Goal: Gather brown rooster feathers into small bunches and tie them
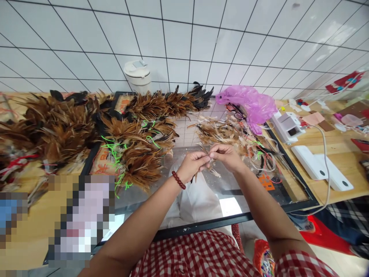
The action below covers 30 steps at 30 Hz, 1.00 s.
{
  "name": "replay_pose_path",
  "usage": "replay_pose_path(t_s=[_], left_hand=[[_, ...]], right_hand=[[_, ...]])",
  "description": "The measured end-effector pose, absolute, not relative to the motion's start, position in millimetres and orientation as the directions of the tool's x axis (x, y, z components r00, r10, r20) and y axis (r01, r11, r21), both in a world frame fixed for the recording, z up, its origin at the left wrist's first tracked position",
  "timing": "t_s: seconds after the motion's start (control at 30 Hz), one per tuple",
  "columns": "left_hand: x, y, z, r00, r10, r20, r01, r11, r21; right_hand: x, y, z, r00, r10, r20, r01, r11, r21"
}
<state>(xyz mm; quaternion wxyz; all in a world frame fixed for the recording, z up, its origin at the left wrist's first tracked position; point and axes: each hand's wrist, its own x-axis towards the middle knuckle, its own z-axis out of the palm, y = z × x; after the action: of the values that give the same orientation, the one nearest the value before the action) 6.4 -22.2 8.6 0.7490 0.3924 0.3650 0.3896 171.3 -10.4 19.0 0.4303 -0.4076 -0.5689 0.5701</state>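
Note:
Over the glass-topped board, my left hand [192, 164] and my right hand [226, 157] meet fingertip to fingertip. Both are closed in a pinch on a small brown feather [196, 178], whose dark end hangs below my left fingers; its upper part is mostly hidden. Just beyond my hands lies a loose heap of brown and pale feathers [220, 132]. Left of my left hand, brown feather bundles [141, 163] are tied with bright green string [114, 154]. A long row of brown and black feathers [164, 104] stretches along the back.
A pink plastic bag [248, 102] and dark glasses [236, 110] lie at the back right. Beyond the black frame [309, 200] sit white power strips [309, 161] and a white device [288, 125]. More feathers [60, 130] pile up at left; a white lidded container [138, 77] stands by the wall.

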Motion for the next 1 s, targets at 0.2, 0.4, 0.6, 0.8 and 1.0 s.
replay_pose_path(t_s=[0.2,0.4,0.6,0.8,1.0], left_hand=[[10.8,-27.2,10.2,0.304,0.948,-0.092,-0.165,0.148,0.975],[6.8,-20.1,2.4,0.114,0.981,-0.156,-0.224,0.178,0.958],[5.7,-17.1,0.7,0.053,0.991,-0.119,-0.22,0.128,0.967],[10.8,-25.4,2.6,0.054,0.997,-0.052,-0.106,0.057,0.993],[13.2,-27.9,-1.1,0.11,0.991,-0.08,-0.1,0.091,0.991]], right_hand=[[166.5,-13.6,23.9,-0.118,0.992,0.045,0.102,0.057,-0.993],[195.4,-31.6,42.6,-0.329,0.944,0.033,0.637,0.248,-0.73],[194.1,-51.9,39.8,-0.551,0.832,-0.067,0.758,0.465,-0.457],[173.0,-39.1,63.3,-0.492,0.865,0.099,0.845,0.501,-0.187],[171.0,-32.4,52.5,-0.377,0.881,0.285,0.534,0.459,-0.71]])
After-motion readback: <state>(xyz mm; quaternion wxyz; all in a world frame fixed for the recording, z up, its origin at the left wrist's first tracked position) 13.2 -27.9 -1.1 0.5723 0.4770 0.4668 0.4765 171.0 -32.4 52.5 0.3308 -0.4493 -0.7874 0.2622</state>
